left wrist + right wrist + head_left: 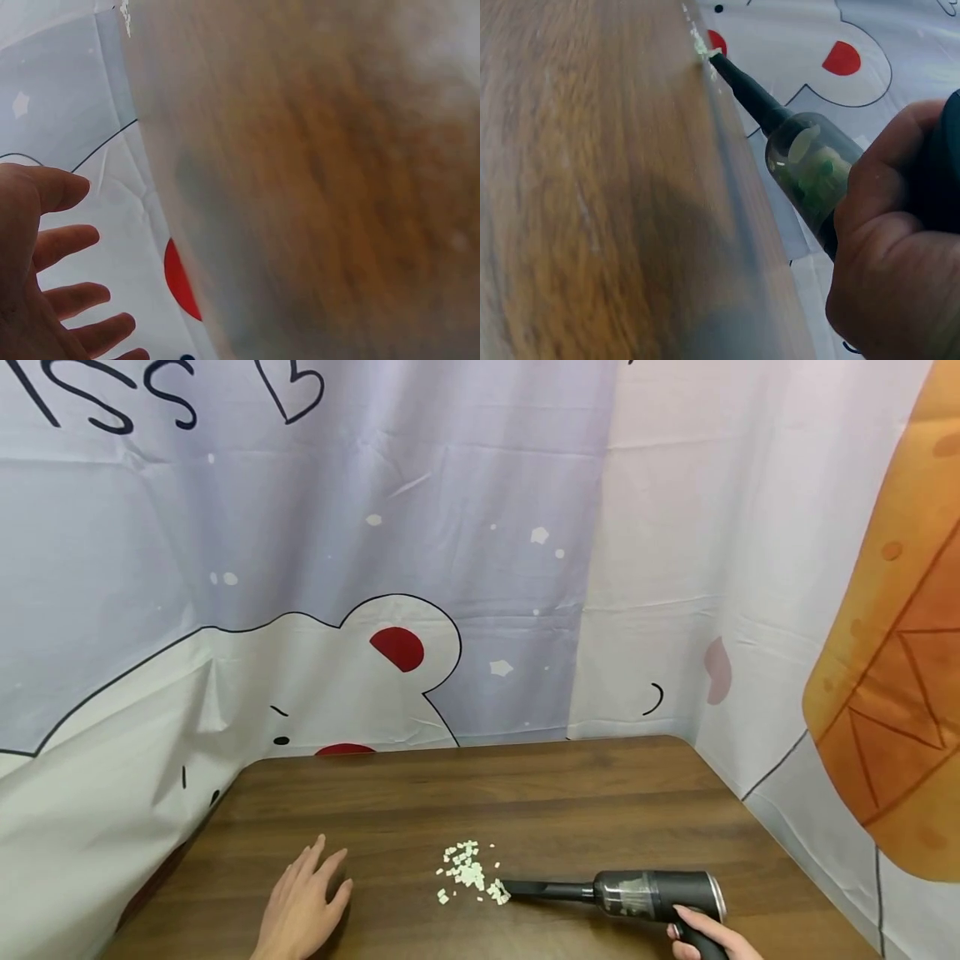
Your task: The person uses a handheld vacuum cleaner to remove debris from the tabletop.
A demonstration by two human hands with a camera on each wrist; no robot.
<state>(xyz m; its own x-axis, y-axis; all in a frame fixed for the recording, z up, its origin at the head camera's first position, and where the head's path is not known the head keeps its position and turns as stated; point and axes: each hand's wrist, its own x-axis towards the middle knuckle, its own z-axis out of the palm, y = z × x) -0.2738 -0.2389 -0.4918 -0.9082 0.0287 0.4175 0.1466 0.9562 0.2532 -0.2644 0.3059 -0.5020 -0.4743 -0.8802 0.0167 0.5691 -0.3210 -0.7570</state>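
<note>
A black handheld vacuum cleaner (660,896) with a clear dust cup is held by its handle in my right hand (708,935). Its flat nozzle points left, with the tip at the edge of a scatter of small pale paper-like bits (468,872) on the wooden table. Through the dust cup (814,161) in the right wrist view, pale and greenish stuff shows inside. My left hand (303,897) is at the table's left side, fingers spread and holding nothing; the left wrist view shows the same hand (45,277) with its fingers apart.
The brown wooden table (570,785) has rounded far corners. Behind it and along both sides hangs a printed cloth (480,510) with cartoon shapes, its lower part meeting the table's edges. A few stray bits lie around the main scatter.
</note>
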